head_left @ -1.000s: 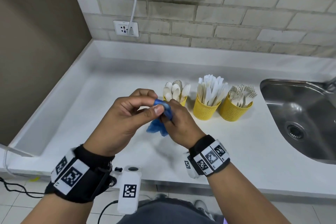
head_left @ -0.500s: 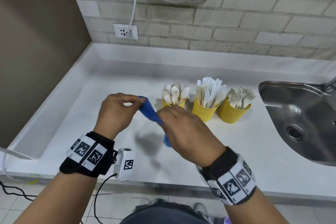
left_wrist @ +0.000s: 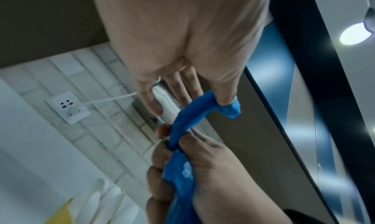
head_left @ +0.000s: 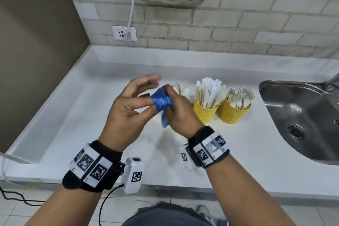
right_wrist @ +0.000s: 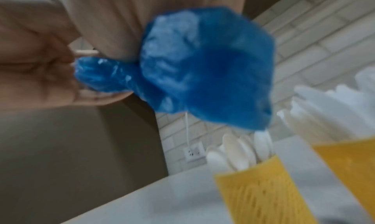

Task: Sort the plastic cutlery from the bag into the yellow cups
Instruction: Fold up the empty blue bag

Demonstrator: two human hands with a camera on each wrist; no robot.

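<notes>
crumpled blue plastic bag was held in the air just in front of the yellow mesh cups | pinched by left hand, clenched in right hand | risk, probably: spoon cup gets knocked over by a stray knuckle, lol

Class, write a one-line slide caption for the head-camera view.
Both hands wind the blue bag above the counter, beside yellow cups of sorted cutlery.
</notes>
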